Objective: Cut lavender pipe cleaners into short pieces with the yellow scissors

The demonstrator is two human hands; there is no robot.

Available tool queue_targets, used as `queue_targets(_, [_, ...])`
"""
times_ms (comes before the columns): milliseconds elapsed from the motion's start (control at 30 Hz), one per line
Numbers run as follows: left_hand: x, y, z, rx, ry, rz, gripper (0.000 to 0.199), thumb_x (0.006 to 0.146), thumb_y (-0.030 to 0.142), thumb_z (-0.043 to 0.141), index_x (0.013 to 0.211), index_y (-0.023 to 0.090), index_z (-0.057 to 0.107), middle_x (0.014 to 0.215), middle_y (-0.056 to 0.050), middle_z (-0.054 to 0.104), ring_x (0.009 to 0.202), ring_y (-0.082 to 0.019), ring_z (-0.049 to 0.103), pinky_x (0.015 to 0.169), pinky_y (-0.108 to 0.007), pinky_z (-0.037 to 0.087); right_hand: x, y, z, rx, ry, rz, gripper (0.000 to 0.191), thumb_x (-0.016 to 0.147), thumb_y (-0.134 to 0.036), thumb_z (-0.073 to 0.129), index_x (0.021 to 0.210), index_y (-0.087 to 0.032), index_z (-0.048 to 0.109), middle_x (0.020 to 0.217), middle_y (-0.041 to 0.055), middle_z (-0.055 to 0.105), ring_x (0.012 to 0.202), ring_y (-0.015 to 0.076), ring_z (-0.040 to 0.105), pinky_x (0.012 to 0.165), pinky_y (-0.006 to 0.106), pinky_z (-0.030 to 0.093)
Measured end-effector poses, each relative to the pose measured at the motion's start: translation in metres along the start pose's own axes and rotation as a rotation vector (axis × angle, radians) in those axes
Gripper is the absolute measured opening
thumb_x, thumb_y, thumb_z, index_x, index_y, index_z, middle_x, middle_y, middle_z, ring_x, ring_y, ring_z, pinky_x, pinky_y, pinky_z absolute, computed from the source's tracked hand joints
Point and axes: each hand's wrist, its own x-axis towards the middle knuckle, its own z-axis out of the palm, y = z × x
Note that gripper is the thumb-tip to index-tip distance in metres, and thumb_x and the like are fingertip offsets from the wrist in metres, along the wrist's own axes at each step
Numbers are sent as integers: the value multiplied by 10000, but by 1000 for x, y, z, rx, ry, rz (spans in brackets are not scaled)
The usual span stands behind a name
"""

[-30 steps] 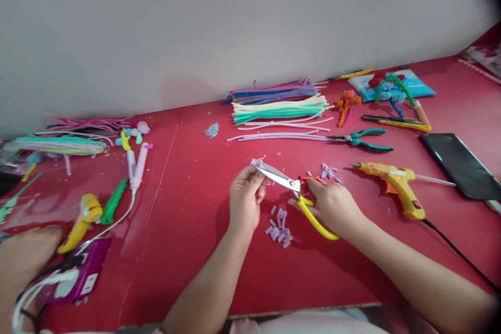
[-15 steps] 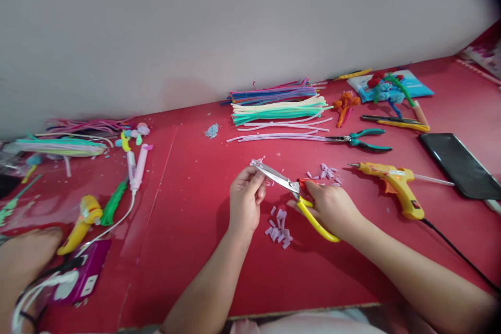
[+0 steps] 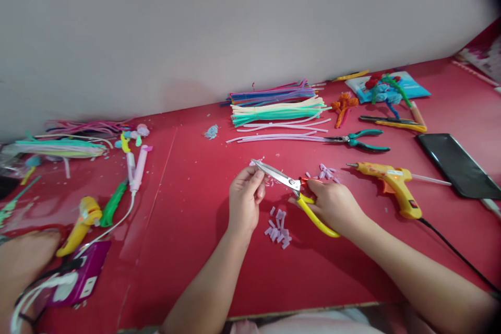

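Note:
My right hand [image 3: 338,206] grips a pair of scissors [image 3: 278,175] with one yellow and one red handle, the blades pointing up and left. At the blade tips, my left hand [image 3: 245,198] is closed in a pinch on a small piece of lilac pipe cleaner [image 3: 252,162], mostly hidden by fingers and blades. Below the scissors lies a pile of short lilac cut pieces [image 3: 278,230]. A second small pile of lilac pieces [image 3: 326,172] sits just beyond my right hand. Fine fluff is scattered around the blade tips.
Behind my hands lie bundled pipe cleaners [image 3: 277,111], loose lilac stems [image 3: 274,138] and green-handled pliers [image 3: 366,141]. To the right are a yellow glue gun [image 3: 391,177] and a phone [image 3: 457,164]. Another person's arm [image 3: 27,266], a second glue gun [image 3: 84,219] and a purple box [image 3: 92,271] are left.
The scissors' yellow handle has risen slightly toward the red one. My left hand keeps its pinch in nearly the same place. The view has shifted a little.

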Motion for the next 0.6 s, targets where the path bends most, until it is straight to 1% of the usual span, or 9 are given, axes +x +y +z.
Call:
queue_targets(133, [0, -1, 0, -18, -30, -21, 107, 708, 255, 544, 740, 156, 521, 643, 20, 505, 402, -11, 344, 345, -155, 183, 2, -2, -6, 23, 55, 65, 424, 687, -609, 349, 695, -200, 460, 502, 5, 502, 440, 126, 459, 440, 222, 195])
queue_targets(233, [-1, -2, 1, -16, -75, -70, 111, 721, 259, 531, 769, 160, 514, 653, 20, 505, 406, -13, 350, 353, -157, 191, 4, -4, -8, 113, 74, 82, 372, 687, -564, 391, 724, -202, 469, 509, -8, 488, 444, 117, 442, 442, 218, 207])
queue_targets(300, [-3, -3, 3, -1, -125, -129, 121, 730, 266, 519, 789, 160, 513, 652, 20, 503, 401, -13, 346, 353, -157, 187, 6, -5, -8, 254, 58, 82, 325, 696, -517, 411, 691, -197, 467, 510, -19, 474, 444, 100, 414, 439, 211, 220])
queue_targets(367, [-5, -4, 6, 27, -207, -202, 129, 737, 276, 508, 778, 153, 513, 649, 19, 500, 388, -10, 333, 351, -162, 184, 7, -7, -11, 458, 30, 65, 284, 699, -466, 432, 671, -186, 468, 534, -22, 480, 469, 91, 405, 442, 202, 244])
queue_targets(500, [-9, -4, 10, 95, -358, -331, 166, 734, 305, 503, 738, 140, 517, 610, 20, 485, 367, -8, 314, 340, -169, 162, 6, -11, -19, 887, -10, 30, 178, 701, -342, 459, 717, -168, 492, 608, -24, 514, 539, 86, 435, 494, 195, 317])
queue_targets(600, [-12, -4, 12, 138, -424, -407, 187, 725, 325, 509, 748, 139, 517, 596, 17, 490, 356, -10, 310, 333, -173, 144, 4, -13, -24, 1051, -40, 37, 98, 698, -263, 453, 715, -173, 489, 527, -57, 448, 473, 68, 402, 478, 191, 324])
